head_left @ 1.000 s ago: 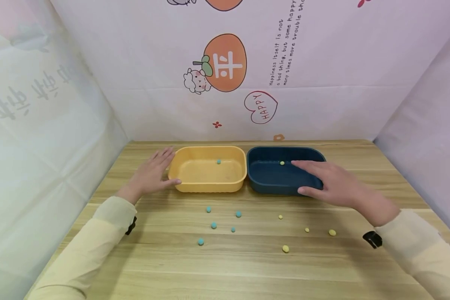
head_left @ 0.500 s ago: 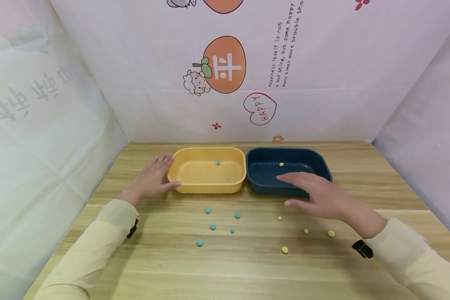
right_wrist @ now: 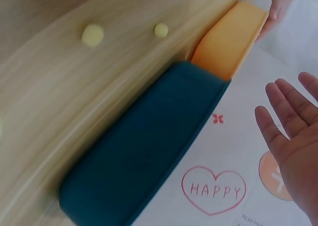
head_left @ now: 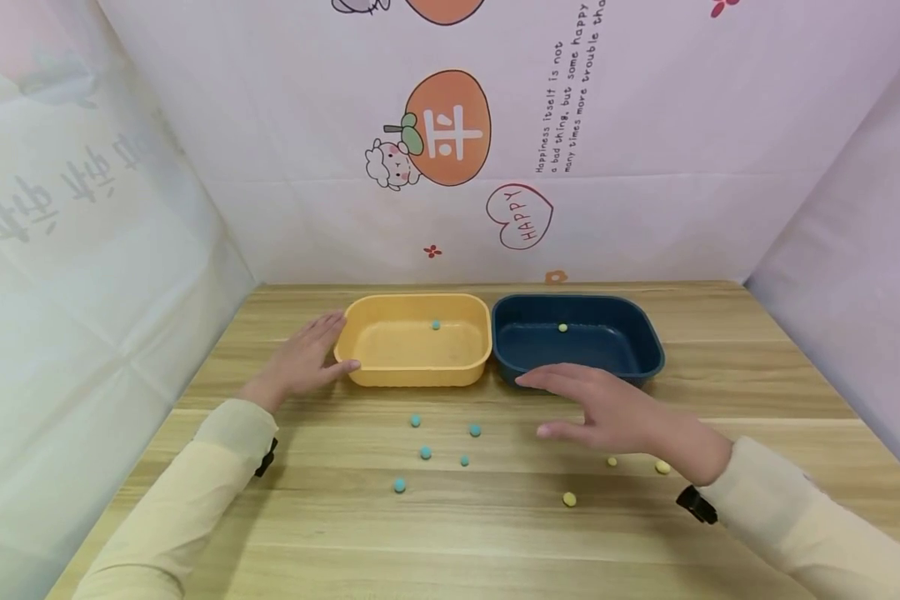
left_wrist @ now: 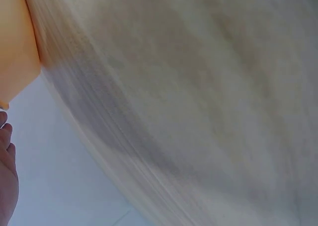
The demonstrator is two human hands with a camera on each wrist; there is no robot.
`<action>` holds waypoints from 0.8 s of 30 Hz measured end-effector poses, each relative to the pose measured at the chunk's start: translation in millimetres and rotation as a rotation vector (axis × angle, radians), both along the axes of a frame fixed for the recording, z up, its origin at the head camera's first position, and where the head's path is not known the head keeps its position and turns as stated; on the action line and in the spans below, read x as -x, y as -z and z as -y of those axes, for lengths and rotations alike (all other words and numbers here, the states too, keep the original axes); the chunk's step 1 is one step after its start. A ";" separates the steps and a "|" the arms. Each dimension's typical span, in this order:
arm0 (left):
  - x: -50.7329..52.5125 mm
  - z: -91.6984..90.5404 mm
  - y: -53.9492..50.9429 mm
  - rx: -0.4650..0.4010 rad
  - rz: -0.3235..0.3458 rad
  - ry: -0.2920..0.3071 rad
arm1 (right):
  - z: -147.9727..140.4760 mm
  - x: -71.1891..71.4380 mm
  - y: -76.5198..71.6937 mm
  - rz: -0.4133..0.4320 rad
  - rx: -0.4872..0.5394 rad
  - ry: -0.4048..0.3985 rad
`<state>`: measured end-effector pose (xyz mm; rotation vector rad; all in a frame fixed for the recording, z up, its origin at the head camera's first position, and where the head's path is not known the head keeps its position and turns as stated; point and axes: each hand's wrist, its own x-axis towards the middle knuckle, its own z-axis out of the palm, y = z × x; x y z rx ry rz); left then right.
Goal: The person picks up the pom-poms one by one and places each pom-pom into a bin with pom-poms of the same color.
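The person's left hand (head_left: 300, 362) is wide, its fingers straight and the thumb set apart, resting against the left end of a yellow tray (head_left: 420, 377) with the thumb at the front corner of the rim. The right hand (head_left: 607, 408) is also wide, thumb and fingers well separated, raised over the surface (head_left: 307, 533) just in front of a dark blue tray (head_left: 581, 354) and covering part of its near wall in the head view. The two trays sit side by side near the far edge of the surface, yellow toward the far left corner, blue toward the far right corner, their ends close together. Inside the yellow tray lies a single blue ball (head_left: 436, 325); inside the blue tray, a single yellow ball (head_left: 562, 327). Five more blue balls (head_left: 426, 452) are scattered on the surface in front of the yellow tray. Three loose yellow balls (head_left: 569, 499) show toward the right edge, two near the right wrist and one closer to the near edge. Pale sleeves (head_left: 195, 492) cover both forearms, and a white printed cloth (head_left: 307, 225) rises behind the far edge.
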<state>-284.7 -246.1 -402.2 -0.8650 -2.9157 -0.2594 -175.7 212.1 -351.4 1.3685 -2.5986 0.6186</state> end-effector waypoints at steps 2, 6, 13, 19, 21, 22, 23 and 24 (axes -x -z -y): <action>0.3 0.3 1.0 -0.008 0.003 0.001 | 4.6 0.1 1.8 0.049 0.006 0.005; 1.0 0.6 2.6 -0.015 -0.002 0.006 | 14.7 0.5 3.7 0.130 0.009 0.015; 0.3 -1.2 0.0 -0.030 0.008 0.001 | 34.6 5.0 9.9 0.242 -0.018 0.045; -0.6 -1.5 -0.6 -0.021 0.025 -0.010 | 54.5 9.2 23.6 0.313 -0.051 0.031; -0.8 -1.5 0.0 -0.022 0.024 -0.010 | 60.6 9.8 27.6 0.336 -0.050 0.033; -1.0 -1.6 0.3 -0.022 0.023 -0.009 | 63.0 10.2 29.6 0.349 -0.049 0.039; -1.2 -1.6 0.7 -0.023 0.023 -0.010 | 65.5 10.4 31.1 0.363 -0.043 0.044; -1.2 -1.7 1.2 -0.024 0.022 -0.009 | 67.6 11.1 33.1 0.378 -0.037 0.052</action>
